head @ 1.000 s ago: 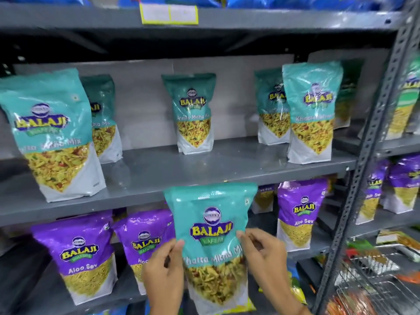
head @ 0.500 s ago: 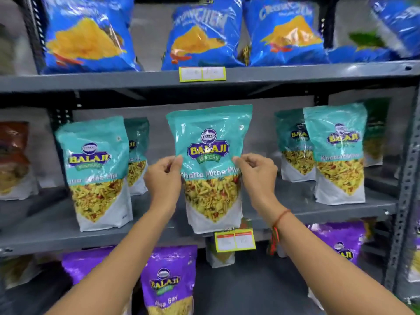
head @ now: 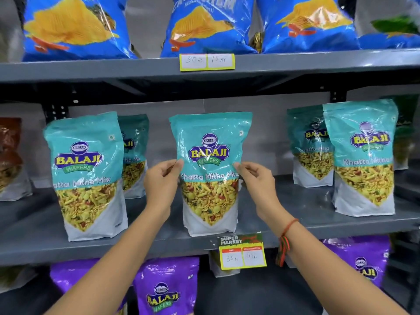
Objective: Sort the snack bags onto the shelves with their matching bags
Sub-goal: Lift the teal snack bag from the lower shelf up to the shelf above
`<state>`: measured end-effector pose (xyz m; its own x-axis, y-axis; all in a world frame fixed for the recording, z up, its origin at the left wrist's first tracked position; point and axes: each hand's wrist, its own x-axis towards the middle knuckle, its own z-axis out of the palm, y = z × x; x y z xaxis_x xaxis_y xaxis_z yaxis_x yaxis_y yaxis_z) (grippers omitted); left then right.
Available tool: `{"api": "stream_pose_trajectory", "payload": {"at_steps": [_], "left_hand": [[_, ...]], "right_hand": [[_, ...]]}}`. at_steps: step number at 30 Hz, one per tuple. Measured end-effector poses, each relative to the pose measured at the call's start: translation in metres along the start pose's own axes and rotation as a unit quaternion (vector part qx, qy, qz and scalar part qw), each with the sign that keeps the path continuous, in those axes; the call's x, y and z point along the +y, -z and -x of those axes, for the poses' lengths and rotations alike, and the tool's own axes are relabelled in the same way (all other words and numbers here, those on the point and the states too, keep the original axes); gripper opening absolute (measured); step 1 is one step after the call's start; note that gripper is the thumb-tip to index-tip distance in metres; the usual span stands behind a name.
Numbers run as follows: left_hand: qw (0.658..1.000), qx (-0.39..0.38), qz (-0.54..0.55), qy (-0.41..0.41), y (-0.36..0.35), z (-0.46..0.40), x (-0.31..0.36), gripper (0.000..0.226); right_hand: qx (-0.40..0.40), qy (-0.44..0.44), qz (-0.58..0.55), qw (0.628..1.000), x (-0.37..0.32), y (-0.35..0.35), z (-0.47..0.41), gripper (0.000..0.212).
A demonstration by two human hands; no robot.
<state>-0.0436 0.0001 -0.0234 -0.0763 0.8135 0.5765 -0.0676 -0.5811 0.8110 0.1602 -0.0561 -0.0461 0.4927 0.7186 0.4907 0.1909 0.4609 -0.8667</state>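
Observation:
A teal Khatta Mitha Mix bag (head: 210,142) stands upright at the front middle of the grey middle shelf (head: 159,243). My left hand (head: 162,179) pinches its left edge and my right hand (head: 255,180) pinches its right edge. Matching teal bags stand on the same shelf: one at the left front (head: 85,176), one behind that (head: 134,155), and two at the right (head: 361,158) (head: 308,146).
Blue chip bags (head: 75,26) fill the shelf above. Purple Aloo Sev bags (head: 163,289) stand on the shelf below. A yellow price tag (head: 242,252) hangs from the middle shelf's front edge. A brown-red bag (head: 10,155) is at the far left.
Both hands have lifted the teal bag from in front of the purple bags' shelf up to the middle shelf, where its base now rests among the matching teal bags.

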Motion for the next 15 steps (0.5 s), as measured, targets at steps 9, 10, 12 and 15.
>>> {"api": "stream_pose_trajectory", "payload": {"at_steps": [9, 10, 12, 15], "left_hand": [[0.946, -0.270, -0.102, 0.149, 0.033, 0.026, -0.045, 0.084], [0.932, -0.297, -0.129, 0.159, 0.034, 0.029, -0.050, 0.090], [0.919, -0.316, -0.172, 0.160, 0.033, 0.034, -0.056, 0.099], [0.924, -0.288, -0.213, 0.135, 0.029, 0.037, -0.061, 0.104]], "right_hand": [[-0.334, -0.113, 0.188, 0.917, 0.044, 0.040, 0.016, 0.069], [-0.342, -0.106, 0.203, 0.911, 0.046, 0.040, 0.017, 0.070], [-0.341, -0.079, 0.239, 0.906, 0.045, 0.037, 0.019, 0.076], [-0.323, -0.022, 0.295, 0.899, 0.044, 0.032, 0.025, 0.084]]}}
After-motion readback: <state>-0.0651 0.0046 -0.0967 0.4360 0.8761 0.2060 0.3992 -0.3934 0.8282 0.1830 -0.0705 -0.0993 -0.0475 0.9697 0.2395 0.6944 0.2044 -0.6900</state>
